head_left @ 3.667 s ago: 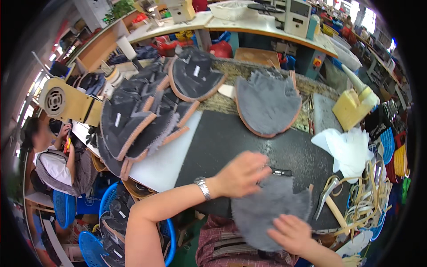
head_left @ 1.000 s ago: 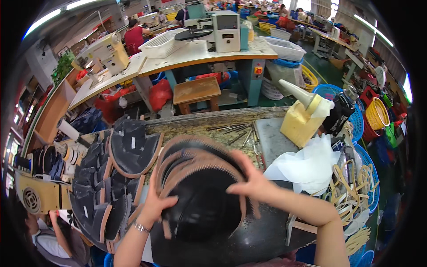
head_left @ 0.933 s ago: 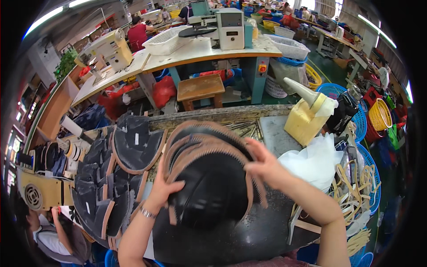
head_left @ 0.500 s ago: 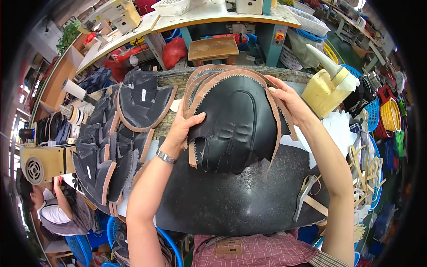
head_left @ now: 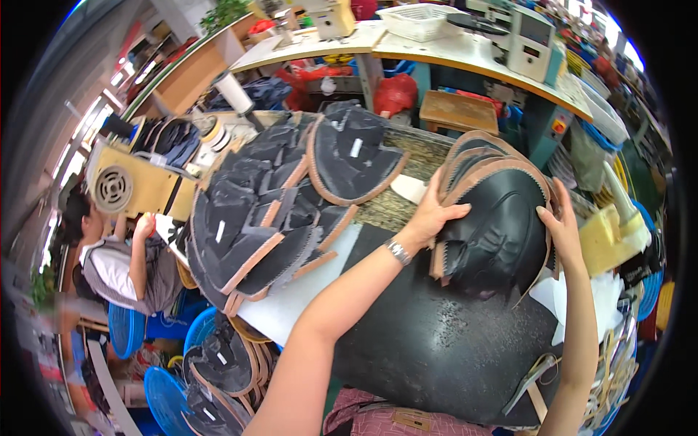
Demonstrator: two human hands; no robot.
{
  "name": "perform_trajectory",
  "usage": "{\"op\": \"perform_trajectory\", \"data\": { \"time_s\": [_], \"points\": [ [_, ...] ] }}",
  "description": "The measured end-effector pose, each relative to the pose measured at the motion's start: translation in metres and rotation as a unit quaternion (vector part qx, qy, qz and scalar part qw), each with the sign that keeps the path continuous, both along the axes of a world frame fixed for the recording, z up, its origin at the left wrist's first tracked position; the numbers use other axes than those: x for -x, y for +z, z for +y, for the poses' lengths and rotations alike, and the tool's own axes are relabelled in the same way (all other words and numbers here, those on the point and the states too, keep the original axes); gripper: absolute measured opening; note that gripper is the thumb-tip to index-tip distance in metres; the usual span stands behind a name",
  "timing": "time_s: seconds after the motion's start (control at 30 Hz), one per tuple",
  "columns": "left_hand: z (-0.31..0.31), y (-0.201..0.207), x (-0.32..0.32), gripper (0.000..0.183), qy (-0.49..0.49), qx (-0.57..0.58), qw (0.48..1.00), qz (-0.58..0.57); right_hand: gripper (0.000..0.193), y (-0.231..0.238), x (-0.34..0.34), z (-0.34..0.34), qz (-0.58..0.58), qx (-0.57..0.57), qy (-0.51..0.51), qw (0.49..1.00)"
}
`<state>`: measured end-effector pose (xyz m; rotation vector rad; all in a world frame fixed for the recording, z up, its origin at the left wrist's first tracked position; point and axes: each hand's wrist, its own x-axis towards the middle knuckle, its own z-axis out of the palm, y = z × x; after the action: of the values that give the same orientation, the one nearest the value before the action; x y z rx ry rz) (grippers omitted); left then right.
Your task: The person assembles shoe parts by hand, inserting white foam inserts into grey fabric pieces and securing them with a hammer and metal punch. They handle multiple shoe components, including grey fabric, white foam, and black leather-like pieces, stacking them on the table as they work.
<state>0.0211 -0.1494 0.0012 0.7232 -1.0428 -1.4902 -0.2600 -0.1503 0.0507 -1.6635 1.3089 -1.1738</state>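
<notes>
Between my hands stands a small stack of black leather shoe uppers [head_left: 498,225] with brown zigzag-cut edges, its lower end at the dark work board [head_left: 429,349]. My left hand [head_left: 429,221] grips the left edge, thumb on the front leather and fingers behind. My right hand [head_left: 563,225] closes on the right edge the same way, its fingers partly hidden behind the stack. A pile of similar uppers [head_left: 243,189], dark inner sides up, lies to the left. One broad upper [head_left: 352,163] rests at that pile's right side.
A hammer [head_left: 527,385] lies at the board's right edge. Beyond my right hand stands a yellow container [head_left: 607,236]. More uppers [head_left: 225,360] fill a blue basket at lower left. A co-worker [head_left: 127,258] sits at a machine on the left. A wooden stool [head_left: 458,110] stands behind the bench.
The view has swung left, so the bench and my hands appear farther right. Both hands still hold the stack, which looks a little more turned. More of the co-worker shows.
</notes>
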Motion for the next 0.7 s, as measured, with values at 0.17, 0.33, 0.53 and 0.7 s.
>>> {"op": "perform_trajectory", "data": {
  "time_s": [0.17,0.33,0.53,0.7],
  "points": [
    [-0.035,-0.049,-0.017,0.104,0.108,-0.016,0.974,-0.201,0.066,-0.035,-0.047,-0.003,0.385,0.195,0.03,0.901],
    [-0.034,-0.061,-0.007,0.101,0.146,-0.022,0.94,-0.308,0.059,-0.071,-0.049,-0.012,0.348,0.137,0.055,0.926],
    [-0.014,-0.021,-0.02,0.101,0.011,-0.153,0.988,0.017,0.058,-0.059,-0.044,-0.012,0.359,0.129,0.062,0.922],
    [-0.009,-0.029,-0.019,0.089,0.171,-0.105,0.952,-0.23,0.059,-0.067,-0.05,-0.014,0.342,0.138,0.063,0.927]
  ]
}}
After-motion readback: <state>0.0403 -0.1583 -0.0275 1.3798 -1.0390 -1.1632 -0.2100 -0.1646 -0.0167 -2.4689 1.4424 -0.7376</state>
